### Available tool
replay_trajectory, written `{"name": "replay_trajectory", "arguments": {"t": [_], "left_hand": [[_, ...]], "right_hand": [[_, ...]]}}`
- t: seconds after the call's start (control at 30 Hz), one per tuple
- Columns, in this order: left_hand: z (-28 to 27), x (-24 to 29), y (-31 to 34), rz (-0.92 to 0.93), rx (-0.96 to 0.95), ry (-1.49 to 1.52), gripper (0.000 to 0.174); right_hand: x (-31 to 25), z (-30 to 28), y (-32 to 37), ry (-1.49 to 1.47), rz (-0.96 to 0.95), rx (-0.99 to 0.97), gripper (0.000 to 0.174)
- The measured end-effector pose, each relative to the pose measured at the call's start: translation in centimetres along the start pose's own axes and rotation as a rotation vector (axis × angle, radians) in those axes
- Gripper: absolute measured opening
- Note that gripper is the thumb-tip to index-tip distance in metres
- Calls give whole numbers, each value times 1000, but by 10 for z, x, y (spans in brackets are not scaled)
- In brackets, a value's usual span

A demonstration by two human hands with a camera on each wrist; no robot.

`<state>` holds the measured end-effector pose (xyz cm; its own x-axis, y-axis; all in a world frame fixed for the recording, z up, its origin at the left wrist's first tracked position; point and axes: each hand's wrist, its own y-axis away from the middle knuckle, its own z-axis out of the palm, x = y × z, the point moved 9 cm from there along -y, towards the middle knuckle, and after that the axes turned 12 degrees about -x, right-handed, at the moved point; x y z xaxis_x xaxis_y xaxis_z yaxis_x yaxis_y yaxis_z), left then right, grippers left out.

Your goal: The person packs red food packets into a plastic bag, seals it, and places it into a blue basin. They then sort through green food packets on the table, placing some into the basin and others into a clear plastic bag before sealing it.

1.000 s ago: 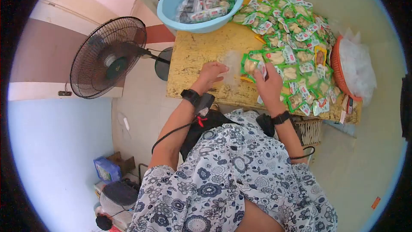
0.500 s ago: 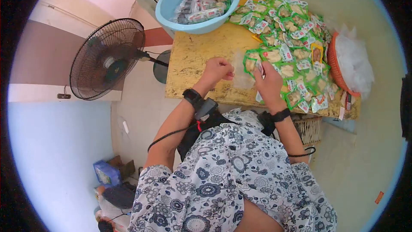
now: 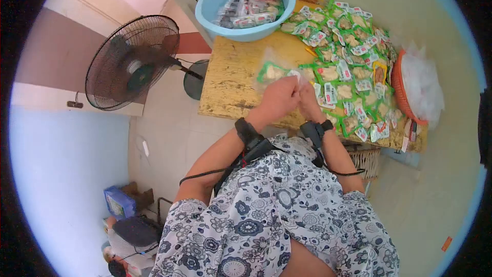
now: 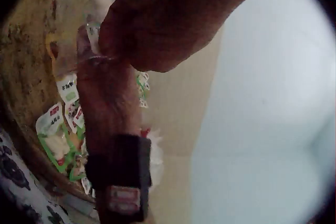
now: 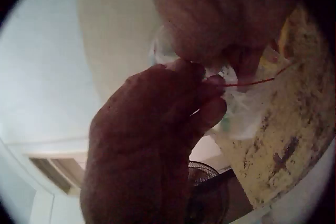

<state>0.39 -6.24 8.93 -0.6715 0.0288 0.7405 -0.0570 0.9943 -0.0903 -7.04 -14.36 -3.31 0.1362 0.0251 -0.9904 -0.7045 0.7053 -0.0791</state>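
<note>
A clear plastic bag (image 3: pixel 261 80) with a green-edged food packet (image 3: pixel 272 73) showing through it lies above the yellow table, just beyond my hands. My left hand (image 3: pixel 279 99) is bent over the bag's near edge and pinches it. Close against it, the right hand (image 3: pixel 309 104) grips the same edge, its fingertips partly hidden in the head view. A thin red line (image 5: pixel 252 83) runs along the bag at the fingertips in the right wrist view. Both hands loom dark in the wrist views.
Many green-edged packets (image 3: pixel 344 73) cover the table's right half. A light blue basin (image 3: pixel 205 23) with other packages stands at the back left. An orange basket (image 3: pixel 403 92) of clear bags sits at the right edge. A fan (image 3: pixel 130 67) stands left of the worn yellow table (image 3: pixel 225 85).
My left hand has moved right from beside the flat bag to meet the right hand. The packet that the right hand held now shows inside the bag, left of where it was.
</note>
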Motion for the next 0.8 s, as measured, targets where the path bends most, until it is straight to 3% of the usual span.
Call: {"name": "replay_trajectory", "arguments": {"t": [0.1, 0.17, 0.23, 0.27, 0.33, 0.4, 0.47, 0.57, 0.67, 0.7, 0.8], "left_hand": [[15, -14, 4, -6, -95, 26, 19], [26, -30, 4, -52, -181, 106, 21], [34, -54, 7, -164, -249, 194, 23], [38, -66, 9, -221, -284, 237, 24], [27, -85, 5, -157, -261, 146, 27], [7, -110, 4, -165, -243, 41, 30], [-25, -134, 8, -240, -225, -91, 35], [-20, -150, 20, -285, -460, -123, 49], [4, -136, 32, 56, -469, -208, 60], [12, -140, 33, 80, -473, -222, 63], [27, -144, 30, 87, -486, -236, 67]], "right_hand": [[26, 16, 7, -225, 173, -11, 20], [61, 24, 8, -553, 283, -43, 21], [91, 16, -1, -379, 264, -82, 24], [99, 8, -10, -43, 189, -107, 26], [73, 14, -15, 450, 107, -157, 29], [43, 19, -13, 764, 101, -213, 32], [75, 8, -17, 496, -26, -157, 32], [139, -20, -23, 287, -14, -55, 36], [131, -18, -28, 678, 57, -101, 40], [118, -14, -27, 894, 77, -141, 41], [71, 10, -24, 1061, 234, -234, 41]]}}
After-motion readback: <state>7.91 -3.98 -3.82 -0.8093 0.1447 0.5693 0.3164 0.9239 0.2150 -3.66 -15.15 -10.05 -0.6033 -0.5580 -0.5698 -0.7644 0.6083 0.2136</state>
